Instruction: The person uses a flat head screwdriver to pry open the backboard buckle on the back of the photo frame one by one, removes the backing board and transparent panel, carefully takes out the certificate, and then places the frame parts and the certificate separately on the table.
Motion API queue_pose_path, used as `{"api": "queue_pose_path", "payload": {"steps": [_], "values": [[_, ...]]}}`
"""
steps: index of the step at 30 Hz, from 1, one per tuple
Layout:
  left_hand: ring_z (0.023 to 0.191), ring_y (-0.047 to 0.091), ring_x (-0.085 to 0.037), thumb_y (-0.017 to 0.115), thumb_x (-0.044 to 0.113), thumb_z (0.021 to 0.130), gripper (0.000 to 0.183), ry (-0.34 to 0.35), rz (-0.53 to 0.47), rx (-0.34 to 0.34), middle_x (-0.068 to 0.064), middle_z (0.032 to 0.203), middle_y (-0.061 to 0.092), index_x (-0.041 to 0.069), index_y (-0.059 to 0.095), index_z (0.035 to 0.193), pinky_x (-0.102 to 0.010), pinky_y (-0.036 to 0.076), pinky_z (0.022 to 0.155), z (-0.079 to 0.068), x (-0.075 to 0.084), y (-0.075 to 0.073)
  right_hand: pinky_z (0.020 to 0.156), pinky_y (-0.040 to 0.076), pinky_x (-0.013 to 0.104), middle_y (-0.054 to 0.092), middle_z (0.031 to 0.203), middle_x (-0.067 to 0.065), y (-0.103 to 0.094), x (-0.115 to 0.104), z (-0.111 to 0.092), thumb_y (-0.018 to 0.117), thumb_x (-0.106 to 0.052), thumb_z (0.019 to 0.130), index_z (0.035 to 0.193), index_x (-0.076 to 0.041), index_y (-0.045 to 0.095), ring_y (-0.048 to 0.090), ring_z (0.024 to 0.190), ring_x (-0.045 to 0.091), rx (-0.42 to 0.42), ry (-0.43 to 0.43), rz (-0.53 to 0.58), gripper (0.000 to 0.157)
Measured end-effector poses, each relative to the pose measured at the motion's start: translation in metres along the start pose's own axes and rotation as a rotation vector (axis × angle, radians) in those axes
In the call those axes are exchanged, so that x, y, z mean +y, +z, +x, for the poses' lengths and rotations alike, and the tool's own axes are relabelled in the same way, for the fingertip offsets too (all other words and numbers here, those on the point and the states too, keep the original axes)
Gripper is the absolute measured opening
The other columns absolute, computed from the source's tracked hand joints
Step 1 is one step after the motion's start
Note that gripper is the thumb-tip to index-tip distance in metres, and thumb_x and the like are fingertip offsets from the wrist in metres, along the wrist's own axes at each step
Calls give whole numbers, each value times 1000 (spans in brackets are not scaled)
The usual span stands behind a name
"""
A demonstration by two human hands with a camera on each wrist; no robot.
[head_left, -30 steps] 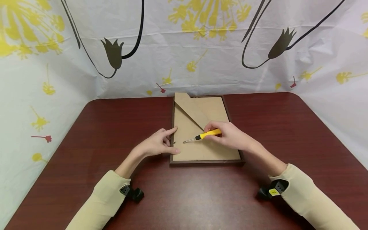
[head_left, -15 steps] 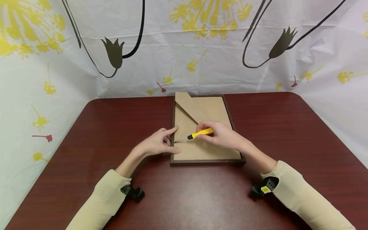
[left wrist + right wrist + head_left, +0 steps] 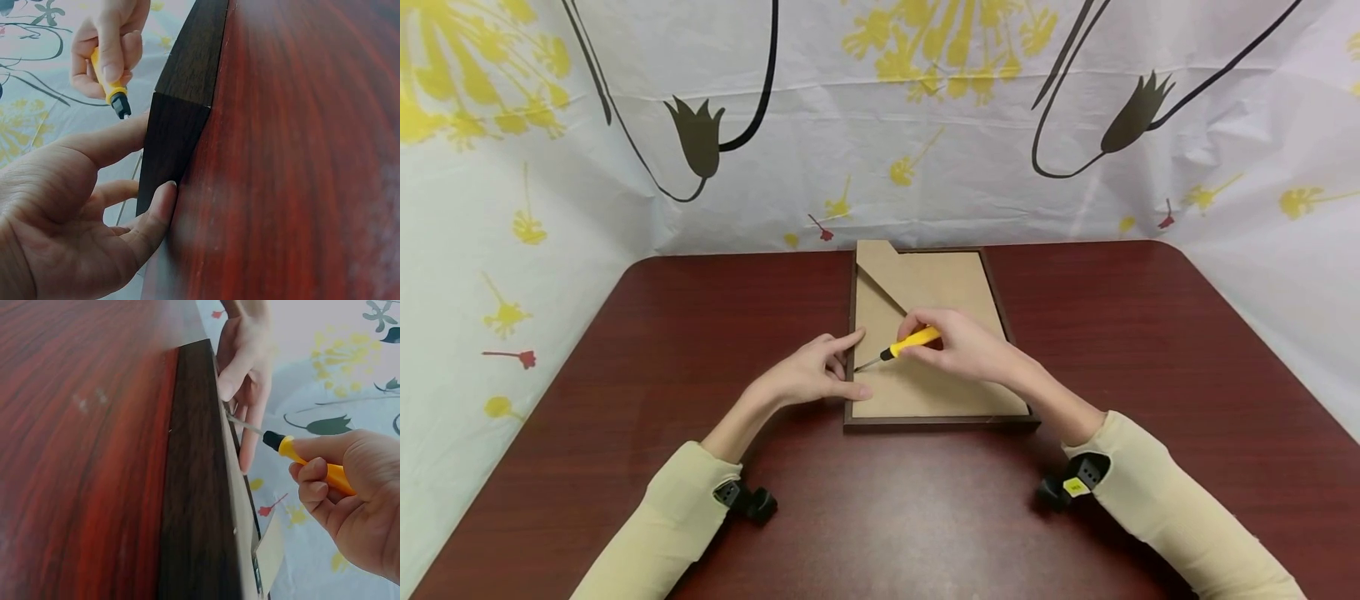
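A dark brown picture frame [image 3: 943,425] lies back side up on the table, its tan backing board [image 3: 940,400] facing me. My left hand [image 3: 797,375] holds the frame's left side, thumb and index finger over the edge and other fingers against the outer side. My right hand [image 3: 962,346] grips the yellow handle of a screwdriver [image 3: 917,339]. The screwdriver's thin metal shaft [image 3: 245,424] points left and down, its tip at the frame's inner left edge, between my left thumb and index finger. A small dark mark sits at that spot; the exact contact is too small to tell.
A folded tan cardboard stand flap [image 3: 880,267] lies across the board, its top end reaching past the frame's far edge. The reddish-brown table [image 3: 737,300] meets a white patterned cloth [image 3: 970,183] behind and at the sides. Small black cameras [image 3: 760,506] sit at both wrists.
My right hand has moved left with the screwdriver, bringing its tip from over the board to the frame's left inner edge; the handle now tilts up more. My left hand has stayed in place.
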State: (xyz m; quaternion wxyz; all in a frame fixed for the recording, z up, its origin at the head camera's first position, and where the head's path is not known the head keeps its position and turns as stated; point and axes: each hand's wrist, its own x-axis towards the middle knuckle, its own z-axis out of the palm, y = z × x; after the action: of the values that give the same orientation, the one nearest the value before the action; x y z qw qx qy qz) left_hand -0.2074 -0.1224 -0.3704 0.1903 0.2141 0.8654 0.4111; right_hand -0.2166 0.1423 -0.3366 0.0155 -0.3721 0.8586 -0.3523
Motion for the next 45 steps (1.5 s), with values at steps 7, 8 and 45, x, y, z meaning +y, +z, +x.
{"api": "queue_pose_path", "payload": {"steps": [7, 8, 45], "values": [[88, 59, -16, 86, 30, 83, 97, -6, -5, 3, -13, 108, 45, 14, 30, 160, -31, 50, 80, -1, -1, 0, 65, 48, 27, 65, 85, -4, 1, -7, 7, 79, -10, 89, 94, -11, 63, 55, 70, 12, 29, -5, 7, 17], [88, 59, -16, 86, 30, 83, 97, -4, -5, 3, -13, 108, 45, 14, 30, 160, -31, 50, 80, -1, -1, 0, 63, 48, 26, 64, 84, -4, 1, -8, 8, 80, -10, 88, 94, -11, 62, 55, 68, 12, 34, -2, 10, 19], [89, 56, -15, 85, 35, 83, 97, 9, 13, -2, -12, 106, 45, 15, 31, 160, -30, 49, 77, 1, -4, 1, 52, 49, 27, 65, 75, 9, -2, -23, 31, 76, -7, 91, 96, -5, 58, 61, 56, 22, -26, 56, 131, 19]]}}
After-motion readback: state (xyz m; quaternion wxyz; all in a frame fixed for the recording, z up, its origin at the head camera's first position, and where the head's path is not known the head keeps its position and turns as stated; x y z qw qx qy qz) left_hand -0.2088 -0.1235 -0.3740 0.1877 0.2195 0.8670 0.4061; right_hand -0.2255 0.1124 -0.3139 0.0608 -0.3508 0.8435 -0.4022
